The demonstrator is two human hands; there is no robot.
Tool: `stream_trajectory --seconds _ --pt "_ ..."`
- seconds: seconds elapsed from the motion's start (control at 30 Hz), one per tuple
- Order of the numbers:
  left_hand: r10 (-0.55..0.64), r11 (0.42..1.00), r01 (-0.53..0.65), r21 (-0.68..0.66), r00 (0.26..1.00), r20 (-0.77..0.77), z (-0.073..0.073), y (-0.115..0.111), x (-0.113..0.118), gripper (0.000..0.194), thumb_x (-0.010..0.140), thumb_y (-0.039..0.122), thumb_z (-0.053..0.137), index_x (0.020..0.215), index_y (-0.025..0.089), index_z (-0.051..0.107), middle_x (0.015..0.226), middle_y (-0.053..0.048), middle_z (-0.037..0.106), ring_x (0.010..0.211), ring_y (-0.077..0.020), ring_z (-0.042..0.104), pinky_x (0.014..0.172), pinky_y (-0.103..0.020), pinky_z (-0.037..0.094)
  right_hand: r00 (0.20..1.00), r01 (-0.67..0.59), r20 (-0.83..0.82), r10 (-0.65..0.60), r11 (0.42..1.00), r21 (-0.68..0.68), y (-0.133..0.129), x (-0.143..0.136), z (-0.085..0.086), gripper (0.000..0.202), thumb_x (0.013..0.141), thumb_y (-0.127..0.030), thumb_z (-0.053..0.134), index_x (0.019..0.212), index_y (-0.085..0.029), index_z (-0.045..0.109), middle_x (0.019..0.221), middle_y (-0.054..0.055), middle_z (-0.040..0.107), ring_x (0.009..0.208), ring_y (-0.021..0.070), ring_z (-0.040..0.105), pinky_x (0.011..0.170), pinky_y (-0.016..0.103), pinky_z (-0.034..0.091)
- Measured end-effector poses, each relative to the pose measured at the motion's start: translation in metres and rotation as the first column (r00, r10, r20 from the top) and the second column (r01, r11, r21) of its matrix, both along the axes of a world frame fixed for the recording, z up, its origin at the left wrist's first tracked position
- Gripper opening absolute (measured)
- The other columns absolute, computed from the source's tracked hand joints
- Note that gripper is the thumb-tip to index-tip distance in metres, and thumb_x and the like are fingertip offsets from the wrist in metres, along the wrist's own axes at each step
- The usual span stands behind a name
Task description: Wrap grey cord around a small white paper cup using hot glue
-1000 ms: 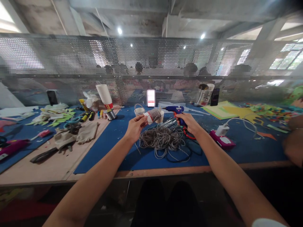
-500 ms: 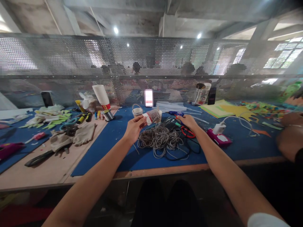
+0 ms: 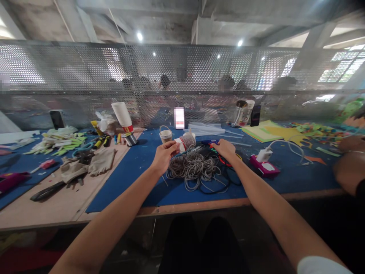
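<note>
A paper cup [image 3: 186,141], partly wrapped in grey cord, is held tilted in my left hand [image 3: 163,155], the fingers closed on its pale end. My right hand [image 3: 226,149] grips a blue glue gun [image 3: 210,142] whose nozzle points left toward the cup. Below both hands a loose heap of grey cord [image 3: 196,167] lies on the blue mat [image 3: 125,182]. Behind my left hand stands a small white cup [image 3: 165,135] with a cord handle. Something red and round [image 3: 226,160] lies under my right hand.
Stacked paper cups [image 3: 121,115] lean at the back left. Gloves [image 3: 101,161] and a black-handled tool [image 3: 48,191] lie left. A magenta box [image 3: 264,167] with a white charger sits right, near another person's arm [image 3: 349,171]. A mesh panel [image 3: 199,76] stands behind.
The cup in my left hand has turned, showing more of its grey wrapping. My right hand has shifted slightly right and down with the glue gun.
</note>
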State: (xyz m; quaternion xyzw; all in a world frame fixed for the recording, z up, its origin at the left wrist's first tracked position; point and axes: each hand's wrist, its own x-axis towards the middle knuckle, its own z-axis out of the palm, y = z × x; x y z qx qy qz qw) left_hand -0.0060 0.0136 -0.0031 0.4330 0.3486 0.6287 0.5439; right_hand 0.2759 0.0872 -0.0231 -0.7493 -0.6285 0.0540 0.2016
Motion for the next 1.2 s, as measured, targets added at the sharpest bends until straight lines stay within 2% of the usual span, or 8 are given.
stream_trajectory --seconds 0.13,0.23,0.37,0.47,0.53,0.7,0.93,1.2 --pt "-0.013 1.000 0.014 0.025 0.999 -0.030 -0.002 0.000 0.001 0.037 0.060 0.033 0.089 0.087 0.012 0.076 0.079 -0.004 0.072 0.069 -0.0111 0.063 0.072 -0.026 0.053 0.999 0.005 0.038 -0.007 0.998 0.055 -0.009 -0.004 0.005 0.043 0.090 -0.052 0.052 0.101 -0.014 0.067 0.115 0.021 0.066 0.109 0.0350 0.064 0.089 0.044 0.045" --pt "-0.004 0.999 0.007 0.045 0.998 -0.058 -0.002 -0.001 0.002 0.039 0.062 0.034 0.089 0.091 0.012 0.076 0.083 -0.005 0.073 0.072 -0.0119 0.064 0.074 -0.025 0.052 0.998 -0.067 0.015 0.065 0.960 0.271 -0.020 -0.012 0.013 0.031 0.093 -0.045 0.051 0.102 -0.018 0.064 0.117 0.015 0.064 0.108 0.0294 0.062 0.090 0.041 0.046" --pt "0.037 0.997 -0.029 0.078 0.995 -0.098 -0.001 -0.002 0.004 0.038 0.064 0.035 0.087 0.093 0.012 0.077 0.086 -0.005 0.074 0.075 -0.0136 0.066 0.077 -0.027 0.053 0.875 -0.386 -0.006 0.484 0.705 0.595 -0.044 -0.036 0.026 0.025 0.096 -0.044 0.051 0.097 -0.021 0.061 0.098 0.007 0.064 0.087 0.0202 0.062 0.081 0.033 0.048" --pt "0.056 0.993 -0.039 0.114 0.987 -0.148 -0.001 -0.003 0.004 0.036 0.067 0.036 0.085 0.094 0.013 0.077 0.088 -0.006 0.075 0.076 -0.0144 0.066 0.078 -0.028 0.052 0.733 -0.588 0.154 0.663 0.504 0.633 -0.065 -0.059 0.031 0.029 0.092 -0.048 0.061 0.106 -0.023 0.060 0.101 0.006 0.063 0.095 0.0213 0.059 0.086 0.034 0.046" --pt "0.054 0.991 -0.032 0.128 0.984 -0.168 -0.002 -0.004 0.003 0.036 0.068 0.037 0.084 0.095 0.013 0.077 0.090 -0.006 0.075 0.078 -0.0151 0.066 0.079 -0.029 0.052 0.689 -0.670 0.275 0.670 0.446 0.594 -0.076 -0.070 0.032 0.032 0.089 -0.048 0.065 0.109 -0.024 0.060 0.105 0.007 0.063 0.104 0.0246 0.056 0.091 0.038 0.043" --pt "0.023 0.992 0.001 0.128 0.983 -0.184 -0.002 -0.006 0.005 0.034 0.069 0.035 0.083 0.095 0.013 0.077 0.091 -0.007 0.075 0.079 -0.0156 0.066 0.081 -0.030 0.052 0.671 -0.725 0.409 0.618 0.434 0.535 -0.083 -0.073 0.031 0.017 0.095 -0.037 0.059 0.105 -0.024 0.063 0.106 0.007 0.063 0.103 0.0245 0.055 0.089 0.039 0.040" --pt "0.014 0.987 0.028 0.158 0.966 -0.259 0.004 -0.013 0.010 0.031 0.071 0.033 0.081 0.094 0.013 0.078 0.091 -0.008 0.076 0.079 -0.0168 0.066 0.079 -0.031 0.050 0.671 -0.640 0.226 0.706 0.398 0.657 -0.079 -0.070 0.034 0.009 0.097 -0.032 0.057 0.096 -0.026 0.062 0.097 0.001 0.070 0.095 0.0186 0.062 0.094 0.037 0.039" --pt "0.035 0.991 -0.014 0.130 0.987 -0.159 0.005 -0.010 0.005 0.032 0.069 0.034 0.083 0.093 0.013 0.078 0.086 -0.006 0.073 0.074 -0.0139 0.063 0.076 -0.028 0.050 0.646 -0.721 0.315 0.695 0.420 0.551 -0.081 -0.066 0.036 0.026 0.091 -0.046 0.064 0.105 -0.025 0.064 0.098 0.004 0.067 0.100 0.0223 0.059 0.093 0.039 0.039"
